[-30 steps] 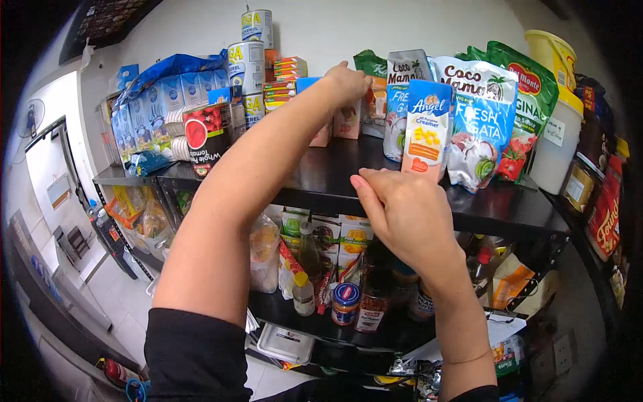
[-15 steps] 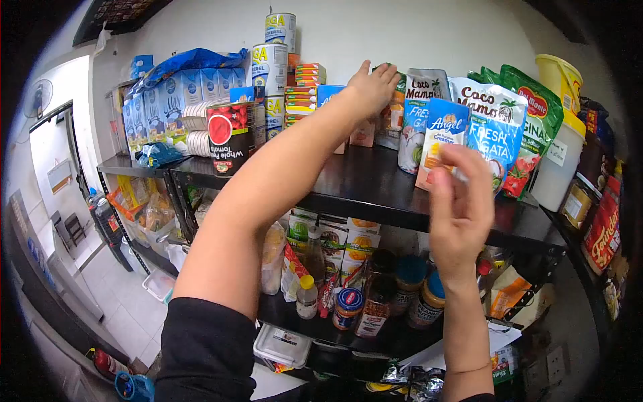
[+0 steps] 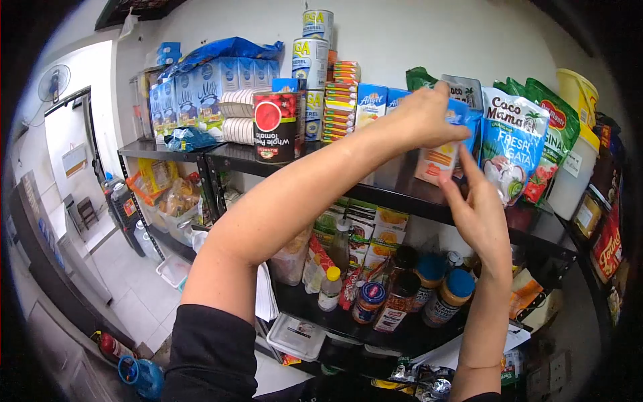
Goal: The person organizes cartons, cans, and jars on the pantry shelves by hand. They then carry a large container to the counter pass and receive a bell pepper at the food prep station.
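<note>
Carton (image 3: 438,163): probably firm, slick; best held 3-and-9 o'clock. Left hand (image 3: 429,116) at 12, right hand (image 3: 481,213) at 4; cannot tell either grip.

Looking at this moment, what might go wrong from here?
The creamer carton is close to the front edge of the shelf; a fumble between left hand and right hand might drop it toward the peanut butter jar below. The right hand could also nudge the nearby coconut pouch.
</note>
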Demonstrator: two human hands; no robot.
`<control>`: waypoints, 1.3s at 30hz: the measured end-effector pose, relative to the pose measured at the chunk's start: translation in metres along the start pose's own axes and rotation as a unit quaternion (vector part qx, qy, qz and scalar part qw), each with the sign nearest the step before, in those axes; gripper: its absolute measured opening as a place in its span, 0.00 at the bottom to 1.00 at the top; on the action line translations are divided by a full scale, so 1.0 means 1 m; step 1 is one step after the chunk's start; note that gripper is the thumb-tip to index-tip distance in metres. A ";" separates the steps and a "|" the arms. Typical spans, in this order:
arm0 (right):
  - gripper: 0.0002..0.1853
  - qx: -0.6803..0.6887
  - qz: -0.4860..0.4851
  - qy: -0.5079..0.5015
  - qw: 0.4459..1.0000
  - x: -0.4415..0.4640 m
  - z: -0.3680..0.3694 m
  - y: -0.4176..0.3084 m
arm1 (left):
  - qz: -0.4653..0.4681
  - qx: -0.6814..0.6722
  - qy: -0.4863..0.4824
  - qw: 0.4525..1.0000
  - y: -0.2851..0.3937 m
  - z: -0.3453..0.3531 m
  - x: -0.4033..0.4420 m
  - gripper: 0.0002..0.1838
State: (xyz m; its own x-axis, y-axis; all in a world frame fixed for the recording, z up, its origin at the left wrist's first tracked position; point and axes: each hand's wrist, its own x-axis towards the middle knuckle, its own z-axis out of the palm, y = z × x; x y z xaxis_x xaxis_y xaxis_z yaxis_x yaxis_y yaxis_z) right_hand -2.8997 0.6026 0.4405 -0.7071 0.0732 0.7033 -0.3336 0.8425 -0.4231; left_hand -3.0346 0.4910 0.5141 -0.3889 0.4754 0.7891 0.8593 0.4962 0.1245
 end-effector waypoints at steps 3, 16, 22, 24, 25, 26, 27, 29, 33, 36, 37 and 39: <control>0.23 -0.076 -0.071 -0.024 0.994 0.005 0.011 0.017 | -0.003 0.096 -0.008 0.995 -0.025 -0.007 0.006 0.48; 0.18 -0.140 -0.157 0.103 0.972 -0.005 0.025 0.017 | 0.188 0.447 -0.073 0.871 -0.085 -0.003 0.031 0.34; 0.18 -0.137 -0.182 0.135 0.964 -0.004 0.028 0.020 | 0.190 0.546 -0.071 0.813 -0.099 0.023 0.050 0.23; 0.18 -0.134 -0.183 0.140 0.964 -0.004 0.028 0.021 | 0.198 0.547 -0.113 0.805 -0.096 0.024 0.055 0.22; 0.18 -0.141 -0.184 0.141 0.963 -0.004 0.028 0.021 | 0.197 0.548 -0.116 0.804 -0.093 0.025 0.056 0.22; 0.18 -0.147 -0.184 0.141 0.962 -0.005 0.028 0.021 | 0.169 0.537 -0.132 0.816 -0.090 0.026 0.056 0.23; 0.18 -0.140 -0.185 0.138 0.963 -0.005 0.028 0.022 | 0.139 0.526 -0.147 0.826 -0.090 0.027 0.054 0.23; 0.18 -0.136 -0.207 0.172 0.953 -0.005 0.030 0.022 | 0.174 0.538 -0.089 0.820 -0.096 0.028 0.045 0.25; 0.18 -0.145 -0.206 0.178 0.951 -0.005 0.031 0.023 | 0.197 0.487 0.065 0.849 -0.070 -0.013 0.017 0.31; 0.19 -0.147 -0.218 0.191 0.945 -0.005 0.032 0.024 | 0.202 0.385 0.196 0.879 -0.040 -0.076 -0.018 0.37; 0.19 -0.158 -0.197 0.165 0.953 -0.006 0.030 0.021 | 0.116 0.348 0.168 0.915 -0.021 -0.102 -0.037 0.38; 0.20 -0.166 -0.189 0.158 0.955 -0.007 0.028 0.019 | 0.005 0.330 0.171 0.928 -0.020 -0.140 -0.069 0.39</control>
State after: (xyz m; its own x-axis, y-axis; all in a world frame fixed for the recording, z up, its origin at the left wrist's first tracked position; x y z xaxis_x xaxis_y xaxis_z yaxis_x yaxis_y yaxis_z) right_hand -2.9188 0.6028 0.4114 -0.3340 -0.1567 0.9294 -0.2749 0.9594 0.0630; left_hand -2.9778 0.3463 0.5415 -0.1555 0.2802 0.9473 0.4272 0.8837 -0.1913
